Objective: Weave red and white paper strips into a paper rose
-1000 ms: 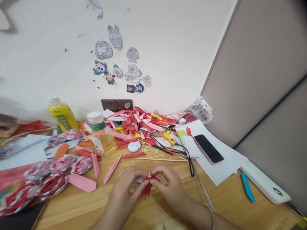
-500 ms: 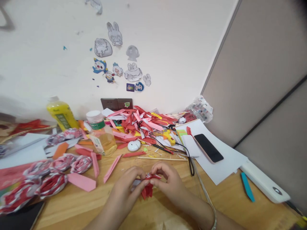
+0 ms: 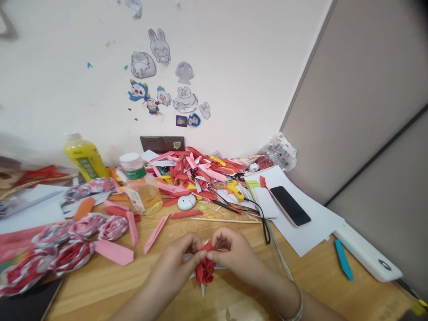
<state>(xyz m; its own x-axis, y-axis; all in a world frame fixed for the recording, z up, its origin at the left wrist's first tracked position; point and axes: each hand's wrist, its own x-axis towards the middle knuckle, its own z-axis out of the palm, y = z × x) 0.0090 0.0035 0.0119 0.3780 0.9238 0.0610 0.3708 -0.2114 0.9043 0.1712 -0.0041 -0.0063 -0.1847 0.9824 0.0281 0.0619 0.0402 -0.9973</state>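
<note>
Red folded-paper piece (image 3: 205, 269) sits midway between left hand (image 3: 180, 263) and right hand (image 3: 237, 254); neither is clearly nearer. Both are pinched narrow, thumb and fingers on its far end, tips almost meeting. Long axis runs roughly near-far, from the pinch back toward the person, white point at the near end, white bits out to the sides. Can't tell if the near end touches the counter (image 3: 100, 290) or hangs just above.

Edges: thin stick (image 3: 230, 221) lies crosswise beyond the fingers, earbud case (image 3: 186, 202) past it. Pink strip (image 3: 156, 234) and pink paper (image 3: 113, 253) are off the left side, black cable loop (image 3: 267, 236) and white sheet (image 3: 302, 243) off the right. Room: wood shows between the forearms, on the near side of the piece; the far side is tighter, with the paper heap (image 3: 197, 171) at the wall.
</note>
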